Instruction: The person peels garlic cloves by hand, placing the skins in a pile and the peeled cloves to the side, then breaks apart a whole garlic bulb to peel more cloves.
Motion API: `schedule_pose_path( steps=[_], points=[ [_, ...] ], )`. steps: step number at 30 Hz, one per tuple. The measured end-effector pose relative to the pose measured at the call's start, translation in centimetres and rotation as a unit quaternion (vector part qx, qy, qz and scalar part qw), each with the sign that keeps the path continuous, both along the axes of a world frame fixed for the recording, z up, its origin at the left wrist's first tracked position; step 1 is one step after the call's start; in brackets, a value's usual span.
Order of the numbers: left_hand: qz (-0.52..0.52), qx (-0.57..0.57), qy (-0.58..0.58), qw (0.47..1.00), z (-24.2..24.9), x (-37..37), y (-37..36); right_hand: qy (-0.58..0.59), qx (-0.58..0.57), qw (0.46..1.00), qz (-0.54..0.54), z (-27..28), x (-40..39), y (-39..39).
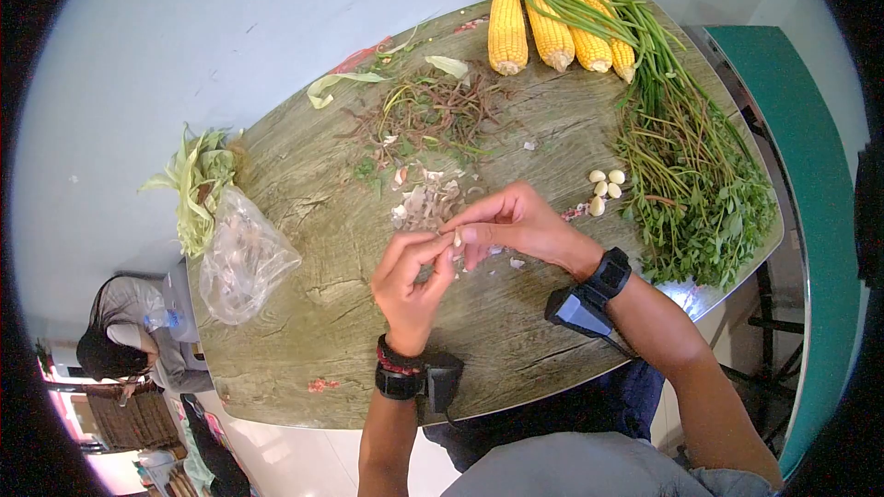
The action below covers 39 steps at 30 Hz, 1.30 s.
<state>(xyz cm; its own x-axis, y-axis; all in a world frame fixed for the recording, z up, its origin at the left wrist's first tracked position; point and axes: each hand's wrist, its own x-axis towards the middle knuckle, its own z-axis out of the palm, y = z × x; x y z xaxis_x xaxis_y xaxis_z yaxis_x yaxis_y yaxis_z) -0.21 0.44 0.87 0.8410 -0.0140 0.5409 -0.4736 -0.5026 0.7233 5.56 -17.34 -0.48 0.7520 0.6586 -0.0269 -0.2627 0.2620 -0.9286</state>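
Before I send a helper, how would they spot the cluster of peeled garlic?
On the wood-grained table, find the leafy greens at right. Just left of them lie the peeled garlic cloves, smooth, pale and rounded, unlike the papery skins farther left.

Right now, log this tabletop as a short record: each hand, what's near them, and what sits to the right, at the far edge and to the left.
Left hand: fingertips pinched at a garlic clove
Right hand: fingertips at the same clove
By the hands: papery garlic skins
Beyond those: heaped plant stems
Right: peeled garlic cloves, leafy greens
Far edge: four corn cobs, long green stalks lying over some
Left: corn husks, clear plastic bag
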Motion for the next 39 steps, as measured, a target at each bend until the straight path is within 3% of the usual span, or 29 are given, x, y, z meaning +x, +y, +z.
schedule_pose_path(
  steps=[20,39],
  points=[
    [0.047,-0.039,0.025,0.998,-0.4,0.0,-0.3,0.003,0.054,0.999,-0.007,-0.6,0.1,0.6],
    [0.099,-0.063,0.028,0.993,-0.4,0.0,-0.2,0.004,0.019,1.0,0.016,-0.8,0.0,0.4]
  ],
)
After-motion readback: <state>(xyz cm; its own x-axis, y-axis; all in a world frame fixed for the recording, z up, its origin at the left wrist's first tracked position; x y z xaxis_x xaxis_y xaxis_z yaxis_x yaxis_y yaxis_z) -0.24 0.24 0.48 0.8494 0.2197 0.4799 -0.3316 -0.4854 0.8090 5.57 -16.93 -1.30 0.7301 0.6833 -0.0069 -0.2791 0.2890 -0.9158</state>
